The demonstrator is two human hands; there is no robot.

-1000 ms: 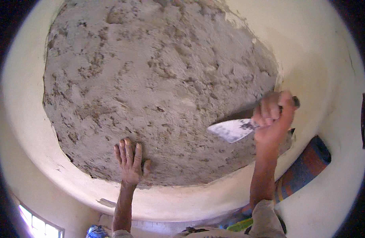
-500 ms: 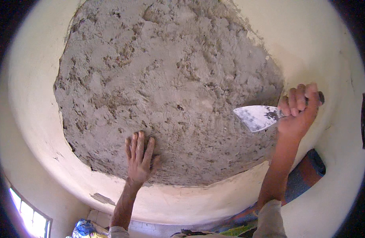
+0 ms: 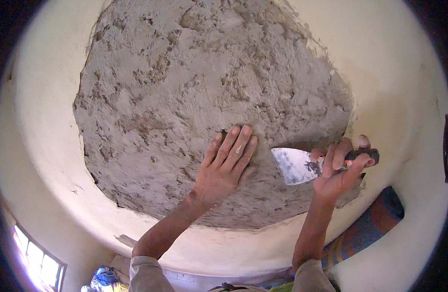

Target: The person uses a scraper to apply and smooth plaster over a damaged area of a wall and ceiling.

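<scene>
A broad patch of rough grey mortar (image 3: 151,97) covers much of the pale wall (image 3: 389,63). Its surface is pitted and lumpy, with an uneven outline. My left hand (image 3: 223,168) lies on the lower middle of the mortar, fingers stretched out and slightly spread, holding nothing. At the patch's lower right, my right hand (image 3: 338,170) grips a trowel (image 3: 294,165) by its dark handle. The metal blade, smeared with grey and dark spots, points left toward my left hand. A gap separates the blade tip from that hand. Whether the blade touches the mortar, I cannot tell.
A rolled-up dark mat (image 3: 375,219) with reddish-brown bands leans at the lower right. A bright window (image 3: 39,255) is at the lower left, near a heap of cloth (image 3: 106,276). Chipped paint (image 3: 125,240) marks the wall below the patch.
My left hand has moved right and up across the mortar. My right hand has come down and left with the trowel, and its grip on the handle has shifted.
</scene>
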